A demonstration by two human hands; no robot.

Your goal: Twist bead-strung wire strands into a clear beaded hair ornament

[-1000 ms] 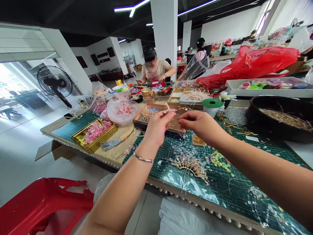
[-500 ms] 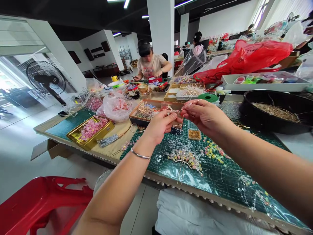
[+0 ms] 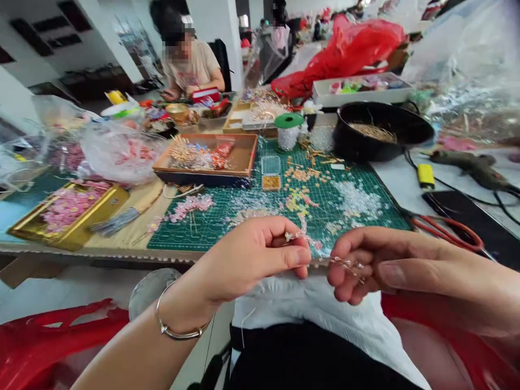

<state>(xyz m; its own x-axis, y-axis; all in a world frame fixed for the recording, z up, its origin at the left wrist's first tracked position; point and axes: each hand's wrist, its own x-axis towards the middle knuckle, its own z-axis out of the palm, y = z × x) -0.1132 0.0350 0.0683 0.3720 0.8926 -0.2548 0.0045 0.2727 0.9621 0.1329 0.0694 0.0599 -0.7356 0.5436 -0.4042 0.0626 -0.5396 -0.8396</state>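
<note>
Left hand point(image 3: 254, 257): fingers point(image 3: 280, 225) pinched on beaded strand point(image 3: 345, 264). Strand runs toward 3 o'clock, across loosely curled fingers of right hand point(image 3: 406, 268); whether those grip it, cannot tell. Green mat point(image 3: 179, 235) beyond, toward 12 o'clock, bearing yellow beads point(image 3: 294, 201). Shallow box point(image 3: 203, 176) at 11 o'clock from left hand; black pan point(image 3: 365, 148) at 12 o'clock from right hand.

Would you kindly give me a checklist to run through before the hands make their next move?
1. Left hand pinching the beadwork: ok.
2. Right hand pinching the bead strand: not ok, thumb apart from it.
3. Golden bead box open: ok.
4. Loose clear beads gathered: not ok, spread over the cutting mat.
5. Red-handled scissors set down: ok.
6. Join of bead strand to beadwork: cannot tell, details too small.
</note>
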